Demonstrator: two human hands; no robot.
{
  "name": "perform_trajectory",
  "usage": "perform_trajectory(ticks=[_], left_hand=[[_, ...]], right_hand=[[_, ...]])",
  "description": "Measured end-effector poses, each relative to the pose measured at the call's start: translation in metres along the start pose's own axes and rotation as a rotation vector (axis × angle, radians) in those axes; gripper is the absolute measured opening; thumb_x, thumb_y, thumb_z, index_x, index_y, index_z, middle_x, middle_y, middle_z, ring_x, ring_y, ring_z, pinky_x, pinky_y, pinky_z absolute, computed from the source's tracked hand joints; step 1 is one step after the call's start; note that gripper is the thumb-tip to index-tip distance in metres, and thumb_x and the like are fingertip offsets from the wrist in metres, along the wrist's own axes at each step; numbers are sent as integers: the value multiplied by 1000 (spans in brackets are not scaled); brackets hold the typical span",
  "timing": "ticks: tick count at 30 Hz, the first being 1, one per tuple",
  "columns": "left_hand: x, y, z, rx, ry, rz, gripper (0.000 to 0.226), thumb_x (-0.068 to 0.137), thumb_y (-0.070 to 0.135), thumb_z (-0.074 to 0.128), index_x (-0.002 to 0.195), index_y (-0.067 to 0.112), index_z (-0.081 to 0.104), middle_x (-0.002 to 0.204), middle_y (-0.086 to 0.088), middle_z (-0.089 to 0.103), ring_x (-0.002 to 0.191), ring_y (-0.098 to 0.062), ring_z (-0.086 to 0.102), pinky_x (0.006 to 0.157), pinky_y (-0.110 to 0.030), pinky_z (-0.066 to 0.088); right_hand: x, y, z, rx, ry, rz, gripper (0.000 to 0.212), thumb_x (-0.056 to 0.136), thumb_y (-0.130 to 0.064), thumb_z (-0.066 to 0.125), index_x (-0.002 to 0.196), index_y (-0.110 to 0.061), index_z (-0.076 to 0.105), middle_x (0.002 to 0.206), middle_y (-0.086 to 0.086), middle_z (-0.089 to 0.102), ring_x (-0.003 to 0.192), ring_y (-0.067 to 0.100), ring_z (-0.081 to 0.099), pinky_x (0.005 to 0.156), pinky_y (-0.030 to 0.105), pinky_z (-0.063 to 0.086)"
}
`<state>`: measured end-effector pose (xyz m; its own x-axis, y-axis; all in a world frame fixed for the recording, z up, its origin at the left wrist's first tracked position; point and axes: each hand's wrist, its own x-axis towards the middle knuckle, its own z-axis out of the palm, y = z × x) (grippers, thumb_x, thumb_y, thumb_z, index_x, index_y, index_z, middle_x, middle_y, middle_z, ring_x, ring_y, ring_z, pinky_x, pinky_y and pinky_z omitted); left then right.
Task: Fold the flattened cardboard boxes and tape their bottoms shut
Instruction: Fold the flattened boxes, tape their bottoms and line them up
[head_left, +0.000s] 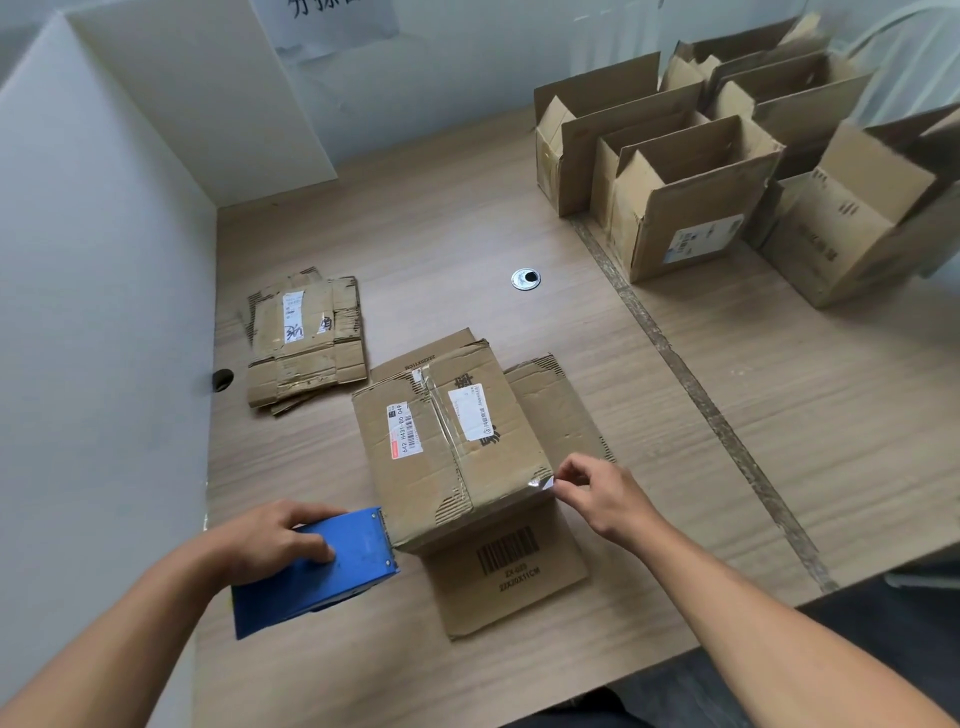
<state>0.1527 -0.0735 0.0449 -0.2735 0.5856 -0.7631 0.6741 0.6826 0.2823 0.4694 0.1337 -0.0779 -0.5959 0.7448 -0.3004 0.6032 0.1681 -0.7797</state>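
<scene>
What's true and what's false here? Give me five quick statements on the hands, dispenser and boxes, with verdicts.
1. The left hand grips the blue tape dispenser at the near-left edge of the box. True.
2. The right hand lies flat and empty. False: it pinches a tape end at the box's near-right corner.
3. The flattened boxes lie stacked to the left, beyond the box. True.
4. The assembled boxes at the far right are closed on top. False: their top flaps stand open.
5. The box's lower flaps lie spread flat around it. True.
</scene>
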Motion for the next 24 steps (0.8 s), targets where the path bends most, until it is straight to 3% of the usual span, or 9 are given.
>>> perform_trajectory(ticks=[5,9,12,15,17,20,24], left_hand=[[2,-3,-2,-14,-17,-6,40,73,48,62,112,57,60,109,22,68,97,-1,63,80,-21,42],[3,-8,-1,-4,-12,-3,34,80,44,64,109,61,61,106,24,69,95,0,63,80,-22,43],[2,-6,0,-6,-6,-6,33,81,44,64,107,63,59,106,25,68,96,0,63,81,-22,42],[3,-2,2,12,-4,-1,38,93,29,64,109,62,55,105,26,65,94,1,61,76,-16,39],[3,-2,1,-1,-1,3,36,88,37,67,102,68,59,99,30,67,93,4,61,75,-16,39],[2,-5,1,-22,5,11,38,80,42,66,93,76,57,94,36,67,91,8,62,76,-17,40],[2,-9,1,7,9,13,44,89,34,67,96,76,56,103,33,66,97,4,61,81,-19,41]], right_hand=[[4,4,12,108,18,19,20,90,-25,70,73,-23,60,77,-4,64,75,12,58,73,31,44],[-4,6,21,509,14,135,18,90,-22,71,76,-11,65,71,2,56,72,18,49,66,30,37],[-8,7,23,714,1,222,44,85,-39,66,90,4,68,91,26,67,89,38,63,66,30,37],[-9,1,25,786,15,260,62,83,-54,70,94,7,66,105,39,62,98,51,60,67,30,39],[-8,-2,25,741,26,255,56,76,-56,77,87,-1,69,89,27,65,88,37,62,72,34,38],[-7,-2,28,705,51,289,16,88,-27,74,78,-15,72,76,1,61,82,18,50,73,34,40],[-7,-3,32,712,73,300,21,91,-25,72,73,-17,66,73,3,54,77,18,45,68,31,34]])
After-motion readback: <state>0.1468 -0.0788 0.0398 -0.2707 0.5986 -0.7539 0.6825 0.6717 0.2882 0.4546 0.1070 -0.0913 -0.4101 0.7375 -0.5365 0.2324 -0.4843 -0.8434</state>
